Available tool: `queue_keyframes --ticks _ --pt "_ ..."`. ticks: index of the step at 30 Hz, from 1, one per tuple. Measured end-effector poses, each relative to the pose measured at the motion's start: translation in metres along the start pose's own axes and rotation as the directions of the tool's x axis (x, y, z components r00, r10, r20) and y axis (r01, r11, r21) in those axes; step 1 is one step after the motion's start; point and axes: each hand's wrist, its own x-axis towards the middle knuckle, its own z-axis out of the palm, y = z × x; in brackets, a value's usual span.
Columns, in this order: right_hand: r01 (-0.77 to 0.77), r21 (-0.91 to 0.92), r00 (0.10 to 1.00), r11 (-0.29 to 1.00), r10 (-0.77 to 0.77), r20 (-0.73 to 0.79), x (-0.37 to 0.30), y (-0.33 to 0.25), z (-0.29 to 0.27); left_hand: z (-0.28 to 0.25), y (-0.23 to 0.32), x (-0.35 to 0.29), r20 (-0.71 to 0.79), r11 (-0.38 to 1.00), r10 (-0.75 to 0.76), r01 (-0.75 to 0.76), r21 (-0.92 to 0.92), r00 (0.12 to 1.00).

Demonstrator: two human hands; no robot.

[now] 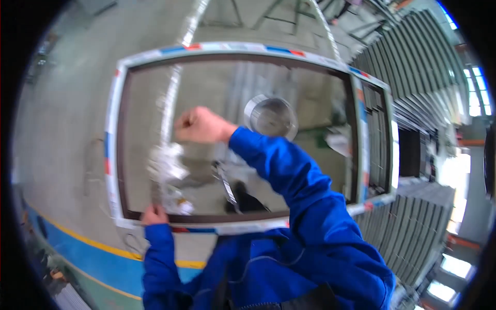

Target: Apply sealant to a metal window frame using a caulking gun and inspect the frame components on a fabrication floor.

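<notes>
A large rectangular window frame (pixel 277 50) lies in front of me, its white rails covered with film bearing blue and red patches and its inner edge dark brown. My right hand (pixel 202 125) is over the frame's main opening, its fingers curled into a fist and slightly blurred. Whatever it may hold is too small to make out. At the lower left corner, my left hand (pixel 154 214) rests on the near rail with fingers pressed together. What those fingers pinch, if anything, does not show.
Through the opening show a round silvery pail (pixel 270 116), a beam wrapped in shiny film (pixel 168 113) and a dark shoe (pixel 247 199). Stacked grey profiles (pixel 413 67) stand to the right. A blue floor strip with yellow edges (pixel 98 258) runs at lower left.
</notes>
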Motion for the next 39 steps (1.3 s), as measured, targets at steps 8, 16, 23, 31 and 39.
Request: queue_keyframes --ticks 8,16,23,31,39 --pt "-0.762 -0.086 0.636 0.642 0.715 -0.289 -0.374 -0.011 -0.111 0.029 -0.026 0.003 -0.033 0.968 -0.011 0.002 -0.251 0.999" --pt "-0.775 -0.618 0.396 0.131 0.863 -0.315 -0.529 -0.019 -0.124 0.062 -0.091 0.02 0.055 0.913 0.038 -0.012 -0.408 0.998" --pt "-0.522 -0.814 0.501 0.255 0.864 -0.051 -0.552 0.003 -0.137 0.083 -0.03 -0.035 -0.069 0.934 0.205 -0.217 -0.283 0.976" --pt "-0.278 -0.899 0.383 0.339 0.897 0.22 -0.556 0.039 -0.146 0.077 -0.039 -0.039 0.019 0.985 -0.028 0.03 -0.17 0.999" --pt "-0.262 -0.895 0.366 0.362 0.895 0.255 -0.551 0.051 -0.152 0.076 -0.056 -0.037 0.013 0.972 -0.065 0.067 -0.224 0.998"
